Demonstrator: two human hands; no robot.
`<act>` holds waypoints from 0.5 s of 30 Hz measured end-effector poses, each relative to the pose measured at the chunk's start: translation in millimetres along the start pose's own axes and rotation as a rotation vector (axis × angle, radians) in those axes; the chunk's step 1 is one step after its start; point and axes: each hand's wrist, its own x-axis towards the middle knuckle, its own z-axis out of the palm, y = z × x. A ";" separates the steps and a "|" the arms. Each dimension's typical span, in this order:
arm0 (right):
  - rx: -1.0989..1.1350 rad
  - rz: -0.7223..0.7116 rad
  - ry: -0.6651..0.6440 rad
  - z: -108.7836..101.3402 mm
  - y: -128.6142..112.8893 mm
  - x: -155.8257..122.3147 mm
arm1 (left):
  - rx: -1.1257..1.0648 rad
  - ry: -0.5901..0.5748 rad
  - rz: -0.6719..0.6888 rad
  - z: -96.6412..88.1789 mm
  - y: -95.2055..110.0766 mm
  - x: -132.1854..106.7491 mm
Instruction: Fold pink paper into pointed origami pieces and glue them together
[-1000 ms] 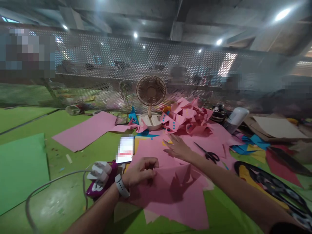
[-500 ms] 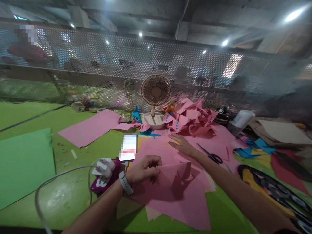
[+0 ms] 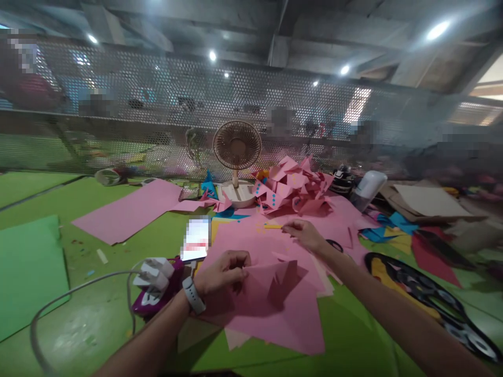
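My left hand (image 3: 223, 272), with a watch on the wrist, is closed on the edge of a folded pink paper piece (image 3: 286, 277), pinching it above flat pink sheets (image 3: 298, 330). The piece stands partly raised and throws a shadow. Farther forward, my right hand (image 3: 304, 235) pinches one end of a thin yellow paper strip (image 3: 271, 226). Tiny yellow bits (image 3: 259, 228) lie on the pink sheet beside the strip's far end. Scissors (image 3: 335, 245) show only by a handle, the rest hidden by my right hand and forearm.
Behind the sheets stand a fan (image 3: 237, 146) and a heap of folded pink paper (image 3: 294, 183). A lit phone (image 3: 196, 238) and a purple power strip with plugs (image 3: 153, 293) lie left. A black-and-yellow object (image 3: 424, 298) and a bottle (image 3: 369, 189) are at right.
My right hand, spread over the sheet before, has drawn back to the right and now pinches the yellow strip. My left hand keeps its hold; the whole view has shifted slightly.
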 end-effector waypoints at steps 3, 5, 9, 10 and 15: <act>-0.176 -0.047 0.027 -9.0 1.2 -4.9 | 0.014 -0.010 -0.007 0.7 0.5 0.3; -0.282 -0.093 -0.001 -14.1 -0.4 -9.3 | 0.015 -0.005 -0.011 0.6 1.2 0.3; -0.449 -0.165 -0.067 -15.9 -2.1 -9.9 | 0.030 0.003 -0.010 -0.2 1.5 0.1; -0.487 -0.178 -0.073 -14.4 -1.4 -7.8 | 0.035 0.004 -0.009 -0.5 1.2 0.1; -0.669 -0.276 -0.154 -2.2 8.2 6.4 | 0.050 0.001 -0.004 -1.3 -0.3 -0.2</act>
